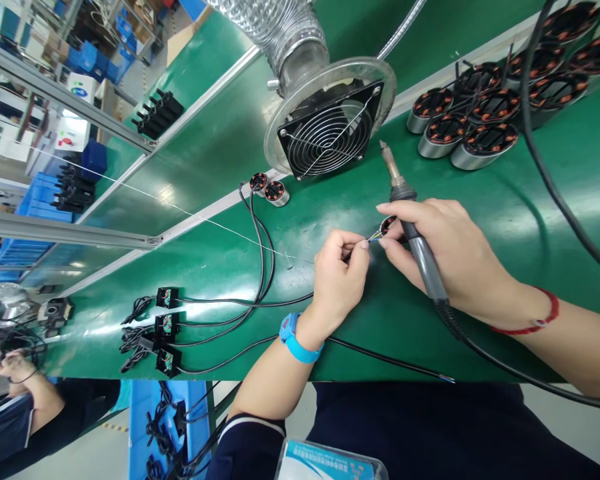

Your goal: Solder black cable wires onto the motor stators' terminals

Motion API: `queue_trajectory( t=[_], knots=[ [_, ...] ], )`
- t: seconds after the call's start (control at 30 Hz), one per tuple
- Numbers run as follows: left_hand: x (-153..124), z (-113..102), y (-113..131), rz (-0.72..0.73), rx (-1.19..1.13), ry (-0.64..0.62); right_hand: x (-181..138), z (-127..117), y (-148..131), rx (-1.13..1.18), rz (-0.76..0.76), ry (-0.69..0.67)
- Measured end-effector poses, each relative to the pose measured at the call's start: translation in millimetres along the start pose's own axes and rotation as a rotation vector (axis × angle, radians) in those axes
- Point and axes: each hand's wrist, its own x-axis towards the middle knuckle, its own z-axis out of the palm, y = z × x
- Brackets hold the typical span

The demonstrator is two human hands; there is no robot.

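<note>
My left hand (339, 275), a blue wrist strap (297, 339) on its wrist, pinches thin coloured wires (374, 237) at its fingertips. These wires lead to a small motor stator (387, 225) lying under my right hand. My right hand (443, 250) grips a soldering iron (409, 217) along its palm, the tip pointing away toward the fan. The same hand's thumb and forefinger touch the stator. A red string bracelet (540, 321) circles the right wrist. The iron's black cord (505, 367) runs back toward me.
A fume-extraction fan (330, 127) on a foil duct stands just beyond the iron's tip. Several copper-wound stators (473, 117) lie at the back right, two small ones (270, 189) near the fan. Black cabled connectors (166, 327) rest at the left. Another person's hand (15, 367) shows at far left.
</note>
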Motion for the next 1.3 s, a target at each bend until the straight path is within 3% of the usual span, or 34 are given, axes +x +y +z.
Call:
queue_trajectory(
  t=[0.17, 0.4, 0.77, 1.17, 1.3],
  knots=[
    [1, -1, -2, -0.047, -0.08, -0.009, 1, 1, -6, -0.031, -0.188, 0.008],
    [1, -2, 1, -0.135, -0.139, -0.031, 0, -4, 11, 0.159, 0.12, -0.013],
    [3, -1, 0, -0.069, -0.08, -0.055, 0, -2, 17, 0.295, 0.138, -0.088],
    [5, 3, 5, -0.133, -0.063, -0.078, 1, -3, 22, 0.357, 0.19, -0.103],
    [11, -1, 7, -0.199, -0.089, -0.169, 2, -2, 21, 0.441, 0.228, -0.108]
  ],
)
